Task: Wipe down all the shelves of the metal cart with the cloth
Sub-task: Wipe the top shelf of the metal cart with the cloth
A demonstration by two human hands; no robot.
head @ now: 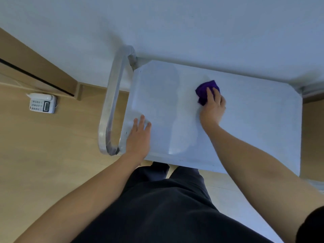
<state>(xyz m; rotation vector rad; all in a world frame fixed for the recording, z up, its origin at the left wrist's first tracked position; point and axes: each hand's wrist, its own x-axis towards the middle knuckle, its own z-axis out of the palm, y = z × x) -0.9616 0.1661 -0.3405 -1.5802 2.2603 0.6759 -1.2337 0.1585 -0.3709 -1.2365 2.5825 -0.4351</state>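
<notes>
I look straight down on the metal cart's shiny top shelf [254, 123], which stands against a white wall. A purple cloth [205, 91] lies bunched on the shelf's far middle. My right hand [213, 107] presses down on the cloth, fingers over its near side. My left hand [139, 135] lies flat with straight fingers on the shelf's near left corner, beside the cart's curved handle [112, 106]. The lower shelves are hidden under the top one.
A white desk telephone [43, 103] sits on the wooden floor to the left of the cart. A wooden skirting or door frame [35, 67] runs along the far left. My dark trousers [166, 207] fill the bottom centre.
</notes>
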